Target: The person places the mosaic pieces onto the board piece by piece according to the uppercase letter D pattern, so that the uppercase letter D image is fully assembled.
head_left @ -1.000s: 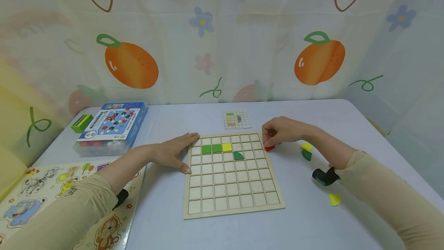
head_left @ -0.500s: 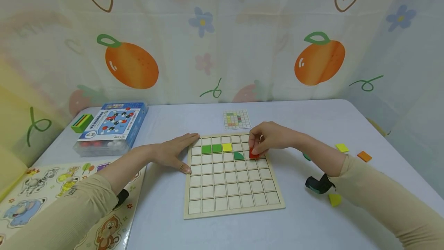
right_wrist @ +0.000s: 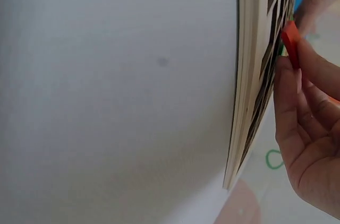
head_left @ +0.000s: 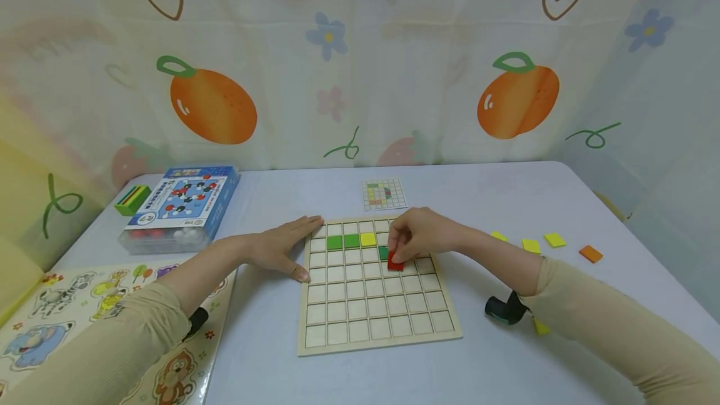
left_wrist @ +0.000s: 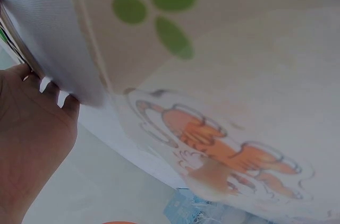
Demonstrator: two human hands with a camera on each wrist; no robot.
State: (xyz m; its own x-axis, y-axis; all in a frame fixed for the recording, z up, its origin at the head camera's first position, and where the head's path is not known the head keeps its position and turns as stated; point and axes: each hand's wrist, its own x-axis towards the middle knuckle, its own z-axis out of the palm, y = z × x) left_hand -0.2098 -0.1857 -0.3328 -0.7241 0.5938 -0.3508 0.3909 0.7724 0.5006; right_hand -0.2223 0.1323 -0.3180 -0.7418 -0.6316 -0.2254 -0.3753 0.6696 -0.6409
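A wooden grid board (head_left: 360,347) lies on the white table. My right hand (head_left: 419,233) pinches a red square tile (head_left: 395,262) between thumb and fingertips, close over a cell just in front of a dark green quarter-round tile (head_left: 383,253), which it partly hides. In the right wrist view the red tile (right_wrist: 290,43) is tilted at the board's face. My left hand (head_left: 284,247) lies with fingers spread along the board's left edge, and in the left wrist view its fingertips touch that edge. Two green tiles (head_left: 343,242) and a yellow tile (head_left: 368,239) sit in a row on the board.
A small pattern card (head_left: 384,194) lies behind the board. Yellow tiles (head_left: 554,240) and an orange tile (head_left: 591,254) are on the right, some under the forearm. On the left are a boxed kit (head_left: 182,208), a green block (head_left: 132,200) and an animal puzzle sheet (head_left: 174,367).
My right hand has carried the red tile from beside the board's right edge leftward over the cells near the dark green tile. The left hand has stayed at the board's edge.
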